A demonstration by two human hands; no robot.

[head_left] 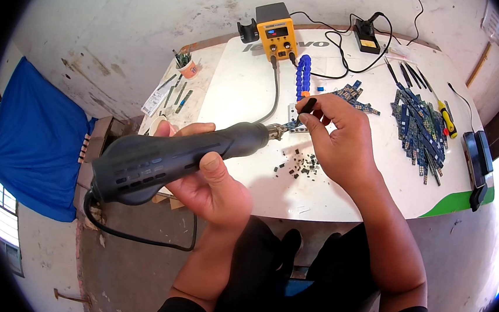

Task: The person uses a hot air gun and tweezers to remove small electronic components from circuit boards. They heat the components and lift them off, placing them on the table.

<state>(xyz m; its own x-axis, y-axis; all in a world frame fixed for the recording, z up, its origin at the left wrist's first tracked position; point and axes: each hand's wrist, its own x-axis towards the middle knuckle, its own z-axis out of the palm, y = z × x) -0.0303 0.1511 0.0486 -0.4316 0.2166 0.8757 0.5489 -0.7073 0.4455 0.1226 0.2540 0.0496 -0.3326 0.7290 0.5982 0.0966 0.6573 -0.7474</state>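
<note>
My left hand (pixel 223 195) is wrapped round a black hot air gun (pixel 173 159), whose metal nozzle (pixel 276 131) points right toward a small blue circuit board strip (pixel 291 125). My right hand (pixel 345 134) pinches black tweezers (pixel 308 105) just above that strip; their tips are too small to make out. Partly hidden behind my fingers is a metal holder (pixel 292 110) around the strip. A blue segmented flexible arm (pixel 304 72) with an orange end rises behind it. Small black chips (pixel 298 164) lie scattered on the white table (pixel 236 105) below the nozzle.
At the back stand a yellow hot air station (pixel 275 34) and a soldering iron stand (pixel 366 39), both trailing cables. Circuit board strips (pixel 418 128) are heaped at right, near a yellow screwdriver (pixel 447 120) and a black device (pixel 477 156). A cup (pixel 187 68) holds strips at left.
</note>
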